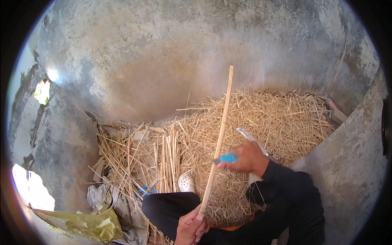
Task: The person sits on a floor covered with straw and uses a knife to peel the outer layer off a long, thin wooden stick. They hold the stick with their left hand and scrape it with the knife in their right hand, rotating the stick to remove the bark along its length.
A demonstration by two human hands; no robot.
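Observation:
A long, pale bamboo strip (pixel 221 134) slants upward in front of me. My left hand (pixel 190 225) is closed around its lower end, close to my lap. In my right hand (pixel 247 158), closed too, is a small blue-handled knife (pixel 228 158). Its short grey end meets the strip about halfway up; motion blur hides the exact edge. Just beyond my right hand lies a curved blade tool (pixel 250 135) with a brownish handle, partly covered by the hand.
A thick heap of shavings (pixel 281 118) spreads ahead and right. Several cut strips (pixel 167 159) lie left of it. A yellowish plastic sheet (pixel 87 224) and grey cloth (pixel 99 197) sit lower left. Concrete walls (pixel 163 61) enclose the space. A white perforated clog (pixel 186 182) shows near my knee.

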